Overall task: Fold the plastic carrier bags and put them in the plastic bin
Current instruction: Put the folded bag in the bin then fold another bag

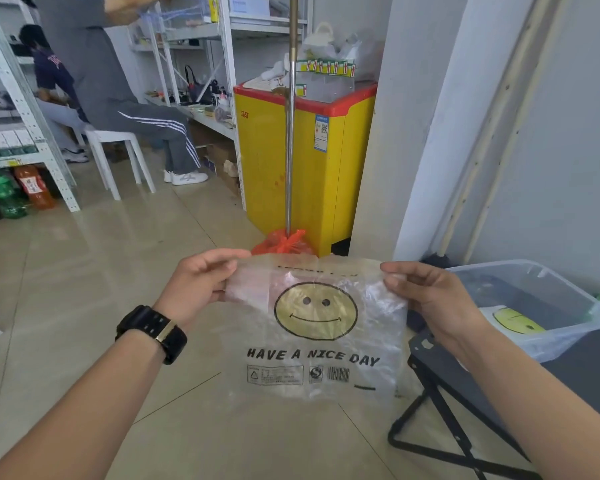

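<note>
A clear plastic carrier bag [314,341] with a yellow smiley face and the words HAVE A NICE DAY hangs in the air in front of me. Its top part looks folded down over itself. My left hand [198,282], with a black watch on the wrist, pinches the bag's upper left edge. My right hand [426,292] pinches the upper right edge. To the right, a clear plastic bin [534,277] stands on a black folding table [440,368]. Another smiley bag [515,320] lies inside the bin and spills over its near rim.
A yellow chest freezer with a red rim [305,161] stands straight ahead, with a metal pole [291,116] and a red bag [284,242] in front of it. A person sits on a white stool [118,143] at the back left by metal shelves. Tiled floor lies below.
</note>
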Action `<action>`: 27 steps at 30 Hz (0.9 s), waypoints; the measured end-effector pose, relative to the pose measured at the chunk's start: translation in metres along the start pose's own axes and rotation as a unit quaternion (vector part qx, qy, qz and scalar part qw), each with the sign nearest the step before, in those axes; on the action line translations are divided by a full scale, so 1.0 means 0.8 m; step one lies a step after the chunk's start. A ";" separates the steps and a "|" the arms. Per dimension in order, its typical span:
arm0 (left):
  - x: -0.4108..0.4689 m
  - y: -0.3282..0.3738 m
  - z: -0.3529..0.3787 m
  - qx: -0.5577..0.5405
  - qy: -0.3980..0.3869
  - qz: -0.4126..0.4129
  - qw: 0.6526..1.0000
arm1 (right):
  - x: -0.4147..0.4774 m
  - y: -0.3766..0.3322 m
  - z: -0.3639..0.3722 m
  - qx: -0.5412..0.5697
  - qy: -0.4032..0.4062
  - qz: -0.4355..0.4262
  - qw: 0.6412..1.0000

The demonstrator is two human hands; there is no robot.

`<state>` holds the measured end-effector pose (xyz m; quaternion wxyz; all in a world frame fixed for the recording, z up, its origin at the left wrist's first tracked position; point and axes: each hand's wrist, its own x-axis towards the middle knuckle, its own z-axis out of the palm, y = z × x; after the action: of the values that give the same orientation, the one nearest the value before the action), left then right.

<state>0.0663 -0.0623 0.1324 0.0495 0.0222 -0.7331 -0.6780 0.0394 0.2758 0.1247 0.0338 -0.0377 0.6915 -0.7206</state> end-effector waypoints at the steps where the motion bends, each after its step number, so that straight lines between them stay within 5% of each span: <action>1: -0.002 0.001 0.000 0.007 -0.016 0.004 1.000 | 0.000 -0.001 -0.002 -0.006 -0.005 -0.005 1.000; 8: 0.000 -0.005 0.001 0.152 0.026 0.075 0.985 | -0.007 -0.013 -0.007 -0.212 0.013 -0.056 0.976; 15: 0.004 -0.008 0.003 0.237 0.040 0.157 0.958 | -0.008 -0.011 0.002 -0.246 0.032 -0.055 0.967; 21: 0.004 -0.004 -0.005 0.205 0.005 0.114 0.972 | -0.008 -0.013 0.007 -0.187 0.047 -0.056 0.980; 27: 0.004 -0.007 -0.016 0.252 -0.054 0.096 0.961 | -0.002 -0.015 -0.001 -0.290 0.045 -0.071 0.953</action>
<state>0.0643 -0.0754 0.1283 0.0676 -0.0728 -0.8805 -0.4635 0.0411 0.2773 0.1368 -0.0608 -0.0629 0.8672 -0.4903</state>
